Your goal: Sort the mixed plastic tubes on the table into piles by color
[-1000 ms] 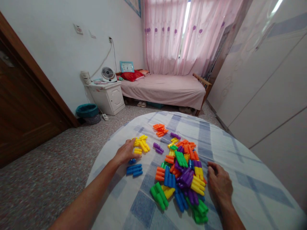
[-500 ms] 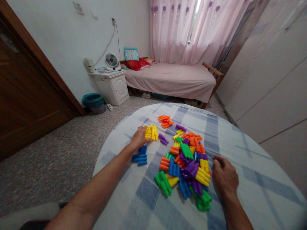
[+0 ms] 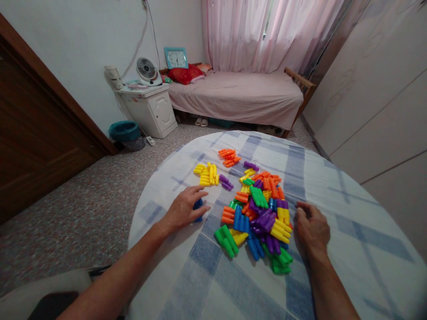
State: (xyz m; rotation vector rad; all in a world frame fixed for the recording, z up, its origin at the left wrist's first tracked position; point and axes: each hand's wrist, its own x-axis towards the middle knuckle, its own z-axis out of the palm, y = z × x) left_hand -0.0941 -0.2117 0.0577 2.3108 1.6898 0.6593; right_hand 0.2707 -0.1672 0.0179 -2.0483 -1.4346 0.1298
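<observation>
My left hand (image 3: 187, 205) is over a small group of blue plastic building pieces (image 3: 198, 210), fingers spread and partly hiding them. Just beyond it lie yellow pieces (image 3: 209, 174), with a purple piece (image 3: 226, 182) beside them and an orange group (image 3: 229, 158) farther back. My right hand (image 3: 312, 229) rests on the table to the right of a mixed pile, loosely curled with thumb and forefinger apart and nothing visible in it. Green (image 3: 227, 241), purple (image 3: 263, 221), yellow (image 3: 280, 231), blue (image 3: 241, 221) and orange pieces (image 3: 228, 215) make up the pile.
A round table with a blue-and-white checked cloth (image 3: 187, 280) carries everything. Beyond it stand a bed (image 3: 236, 91), a white cabinet (image 3: 160, 113) with a fan (image 3: 147, 70), and a bin (image 3: 126, 133). A wooden door (image 3: 43, 115) is at left.
My left hand has let go of the yellow pieces and come back toward me, over the blue ones. My right hand stays beside the pile. The view has tilted slightly downward.
</observation>
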